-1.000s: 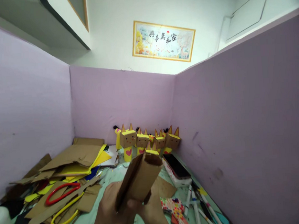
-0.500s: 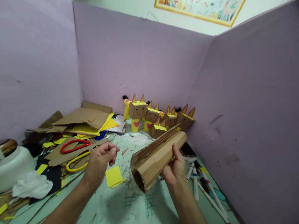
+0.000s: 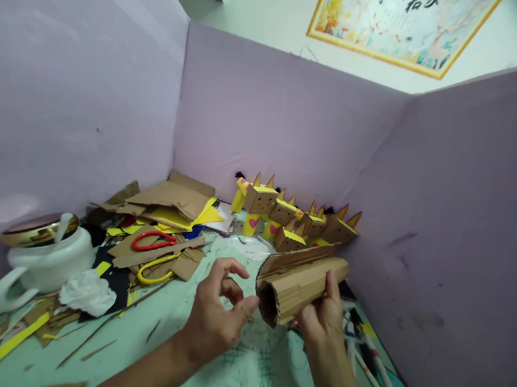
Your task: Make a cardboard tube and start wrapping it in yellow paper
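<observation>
A piece of corrugated cardboard (image 3: 310, 285), rolled into a rough tube with one long edge flap standing loose, is held above the table. My right hand (image 3: 322, 314) grips it from below and the right, thumb along its outer side. Close to the tube's near open end is my left hand (image 3: 225, 309), fingers curled and apart from the thumb, with nothing between them. Whether its thumb tip touches the cardboard rim I cannot tell. Behind the tube stand several cardboard animal figures (image 3: 261, 199) with yellow bodies and pointed horns or ears.
Red-handled scissors (image 3: 153, 240) and yellow-handled scissors (image 3: 157, 270) lie among cardboard scraps (image 3: 169, 197) at left. Nearby are a white pot (image 3: 53, 263) and crumpled tissue (image 3: 87, 293). Markers (image 3: 372, 357) lie at right. Lilac panels (image 3: 270, 109) enclose the table.
My left hand has moved right to the tube's near end and its fingers have spread from a pinch. The view has shifted, with more of the pot and the wall picture showing.
</observation>
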Motion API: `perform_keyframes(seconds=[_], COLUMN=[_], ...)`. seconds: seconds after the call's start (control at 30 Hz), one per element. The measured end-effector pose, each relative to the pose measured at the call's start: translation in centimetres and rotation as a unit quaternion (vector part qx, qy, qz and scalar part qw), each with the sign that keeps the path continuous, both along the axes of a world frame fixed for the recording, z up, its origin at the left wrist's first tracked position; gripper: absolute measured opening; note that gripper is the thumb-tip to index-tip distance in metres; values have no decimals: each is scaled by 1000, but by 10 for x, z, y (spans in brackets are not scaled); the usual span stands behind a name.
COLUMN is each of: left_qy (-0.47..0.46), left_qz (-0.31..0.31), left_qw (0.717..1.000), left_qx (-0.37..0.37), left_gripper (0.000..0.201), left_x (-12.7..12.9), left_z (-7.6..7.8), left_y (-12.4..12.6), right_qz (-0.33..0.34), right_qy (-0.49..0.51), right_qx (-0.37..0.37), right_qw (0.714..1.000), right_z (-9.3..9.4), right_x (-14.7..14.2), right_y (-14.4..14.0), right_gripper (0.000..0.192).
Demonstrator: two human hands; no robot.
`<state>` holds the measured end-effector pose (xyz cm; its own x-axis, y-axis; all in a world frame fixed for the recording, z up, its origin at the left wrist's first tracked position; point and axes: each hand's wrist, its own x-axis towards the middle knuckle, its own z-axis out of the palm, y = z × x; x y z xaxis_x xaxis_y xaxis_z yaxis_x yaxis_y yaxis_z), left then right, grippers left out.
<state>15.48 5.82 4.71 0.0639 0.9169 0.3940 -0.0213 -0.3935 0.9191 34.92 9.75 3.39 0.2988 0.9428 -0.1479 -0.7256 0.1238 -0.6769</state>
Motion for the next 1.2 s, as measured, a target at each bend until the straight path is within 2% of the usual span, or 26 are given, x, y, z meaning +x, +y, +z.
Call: perform_keyframes(seconds=[0.27,0.47,0.53,0.67,0.83,0.97,1.07,1.17,1.2], left_qy=[30,100,115,125,129,144,169,231,248], left_qz=[36,20,16,10,18,23,-9,-62,-80], left_qw=[998,987,983,972,960,962,964,958,957], left_qx=[48,125,145,201,248,233,207,156,129], left_gripper=[38,17,8,14,17,20,21,3,25], left_x=[1,-2,-1,-3,-8,-8,-12,-34,-44], left_z=[-7,-7,-7,-10,-21,-25,-16,-7,-7], left_y=[5,5,6,9,12,16,22,35,41], right_qz=[-41,-59,-56,-36,-15,-10,-43,-73,-77], right_qy=[11,8,-1,8,39,55,47,35,33], right_qx=[8,36,44,65,81,75,54,59,65], right_qw=[999,998,997,997,996,996,996,995,994], right_z=[8,15,15,18,23,23,20,16,15], right_x=[-16,-17,-18,-21,-27,-31,-31,-27,-24], right_y=[-13,-22,-23,-25,-28,-28,-25,-22,-21], right_gripper=[32,30,32,40,37,40,42,42,44])
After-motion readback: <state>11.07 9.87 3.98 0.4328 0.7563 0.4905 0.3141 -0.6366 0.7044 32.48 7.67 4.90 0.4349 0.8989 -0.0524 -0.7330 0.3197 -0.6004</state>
